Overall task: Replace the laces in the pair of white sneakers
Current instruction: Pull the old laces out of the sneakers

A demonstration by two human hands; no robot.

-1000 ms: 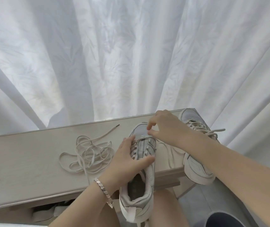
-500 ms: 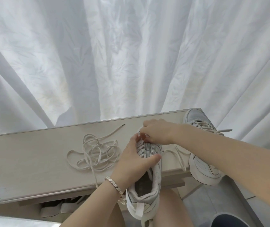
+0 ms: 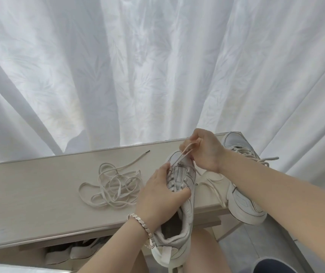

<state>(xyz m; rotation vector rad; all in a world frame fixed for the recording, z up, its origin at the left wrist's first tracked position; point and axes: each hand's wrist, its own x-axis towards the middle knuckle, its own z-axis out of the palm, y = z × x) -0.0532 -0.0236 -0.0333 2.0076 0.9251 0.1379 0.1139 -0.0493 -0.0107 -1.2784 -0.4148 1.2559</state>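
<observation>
Lace (image 3: 184, 153) is being pinched between curled fingers of the right hand (image 3: 207, 152), while the left hand (image 3: 157, 194), just below this pinch, is gripping the sneaker (image 3: 187, 208).

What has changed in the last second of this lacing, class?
The right hand has risen from the eyelets, pulling the pinched beige flat lace up and away over the toe. The left hand still grips the white sneaker; the loose tangled lace and the second white sneaker stayed on the pale wooden bench.
</observation>
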